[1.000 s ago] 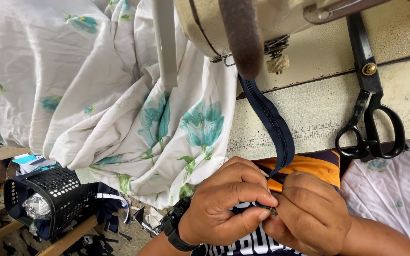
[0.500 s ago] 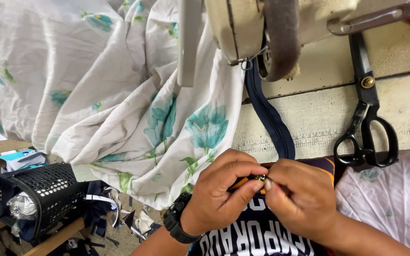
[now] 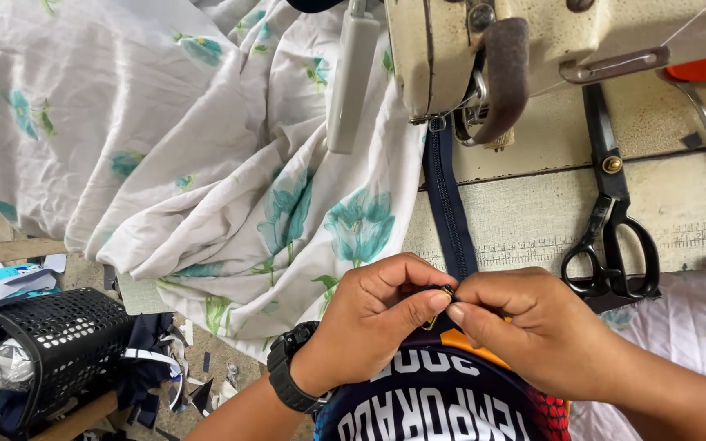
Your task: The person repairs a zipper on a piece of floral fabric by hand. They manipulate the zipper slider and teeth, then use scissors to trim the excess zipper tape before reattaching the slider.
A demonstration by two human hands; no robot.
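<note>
Two hands meet at the lower end of a dark blue zipper tape, which hangs from under the sewing machine and runs down over the front edge of the surface. The left hand has its grip pressed together, thumb and forefinger pinching a small brass zipper slider. The right hand is likewise closed, its fingertips pinching the tape end just beside the slider, touching the left thumb. Whether the slider is already seated on the tape cannot be told; the fingers hide the joint.

Judgement on doing this step well: the tape end should be held flat and taut, both rows of teeth level, and the slider fed squarely so neither side runs ahead. A short, firm pinch close to the slider gives the best control; the tape above should hang free of twist.

Surroundings: white floral cloth is heaped to the left of the machine and spills over the surface edge, near the tape but apart from the hands. Black scissors lie on the surface to the right, well apart. A dark printed garment lies beneath the hands. A black mesh basket sits low at left.
</note>
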